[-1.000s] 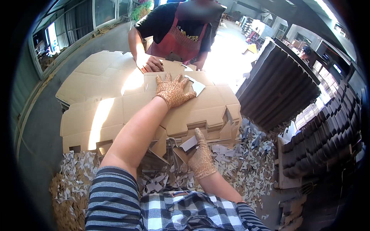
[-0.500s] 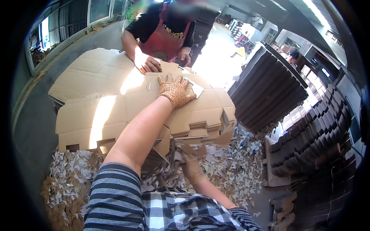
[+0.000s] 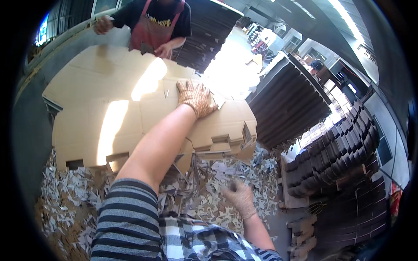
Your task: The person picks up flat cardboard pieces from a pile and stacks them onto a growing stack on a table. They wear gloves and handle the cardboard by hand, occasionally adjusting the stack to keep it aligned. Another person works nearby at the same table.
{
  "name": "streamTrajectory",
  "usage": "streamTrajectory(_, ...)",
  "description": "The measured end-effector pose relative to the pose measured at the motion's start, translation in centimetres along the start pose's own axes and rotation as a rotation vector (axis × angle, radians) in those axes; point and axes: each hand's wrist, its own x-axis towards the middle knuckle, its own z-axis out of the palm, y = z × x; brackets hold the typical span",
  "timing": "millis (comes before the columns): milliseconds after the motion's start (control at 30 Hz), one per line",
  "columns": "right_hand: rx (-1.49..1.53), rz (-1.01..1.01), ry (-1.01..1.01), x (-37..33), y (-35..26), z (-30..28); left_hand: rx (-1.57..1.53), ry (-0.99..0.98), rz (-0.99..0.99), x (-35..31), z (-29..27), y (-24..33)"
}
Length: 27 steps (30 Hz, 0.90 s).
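Note:
A stack of flat brown cardboard sheets [image 3: 91, 82] with cut notches along its edges lies before me. My left hand [image 3: 196, 99], in a spotted brown glove, rests flat on the top sheet near its right part, fingers stretched out. Beside its thumb sits a small pale scrap [image 3: 220, 102]. Lower right, my right hand [image 3: 238, 199], also gloved, hangs over a heap of cardboard scraps [image 3: 209, 191], apart from the stack. Motion blurs its fingers, and I see nothing clearly in them.
Across the stack stands a co-worker in a red apron [image 3: 152, 26], one hand raised at the left. Tall dark cardboard piles [image 3: 291, 104] rise at the right, with another dark stack [image 3: 335, 152] nearer. A wall [image 3: 32, 117] runs along the left.
My right hand has moved right, away from the stack's near edge. My left hand stays on the top sheet. The co-worker's hands have left the cardboard, one lifting to the left.

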Motion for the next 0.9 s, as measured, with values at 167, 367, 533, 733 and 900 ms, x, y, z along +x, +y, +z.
streamTrajectory(167,-0.141,-0.835,0.665,4.1,-9.9,-4.2,0.014,-0.002,-0.012,-0.1,0.3,-0.1)
streamTrajectory(367,-0.181,-1.055,0.748,8.0,-8.1,-1.3,0.02,-0.001,-0.023,-0.3,0.0,-0.3)
streamTrajectory(533,-0.239,-1.136,0.798,9.4,-7.7,-1.3,0.035,0.015,-0.012,-0.2,0.4,0.1)
streamTrajectory(733,-0.299,-0.973,0.451,6.7,-9.1,-2.0,0.064,-0.01,-0.029,0.1,0.7,0.1)
streamTrajectory(900,0.014,-0.898,0.23,4.3,-8.8,0.6,0.045,0.01,-0.014,0.1,0.6,0.2)
